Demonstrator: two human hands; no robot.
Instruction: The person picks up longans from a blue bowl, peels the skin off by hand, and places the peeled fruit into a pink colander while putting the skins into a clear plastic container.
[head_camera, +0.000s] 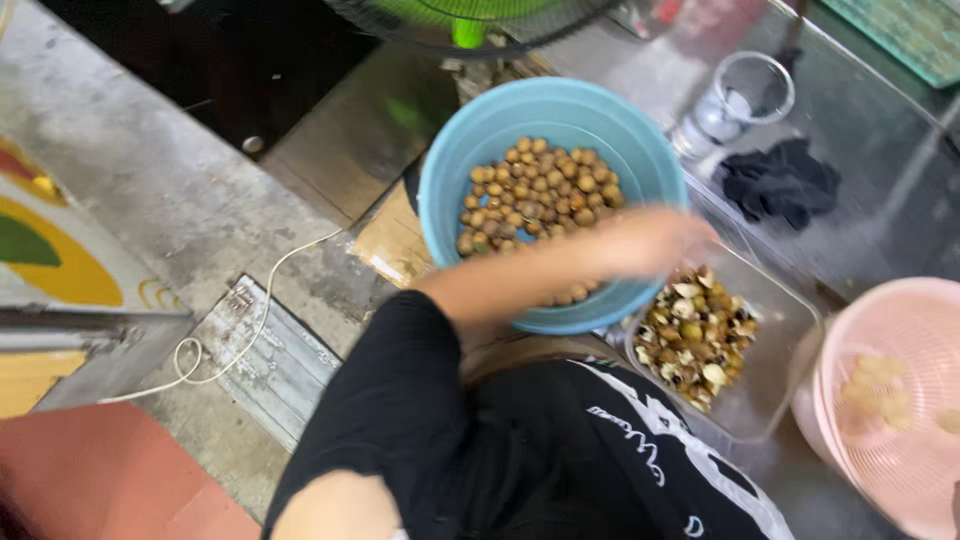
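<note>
You are reaching one hand (650, 240), blurred with motion, across the near rim of the round light-blue plastic bowl (460, 150) at twelve o'clock; which hand it is and whether its fingers are spread or closed I cannot tell, and the other hand is lying out of view. The small round brown fruits (535, 190) are sitting heaped in that bowl. They are probably light, with thin brittle shells that roll easily, so pinching one between fingertips around its middle looks best. At two o'clock, the clear rectangular plastic tray (780, 370) is holding cracked shells, and the pink plastic strainer basket (900, 330) at three o'clock is carrying pale peeled pieces.
</note>
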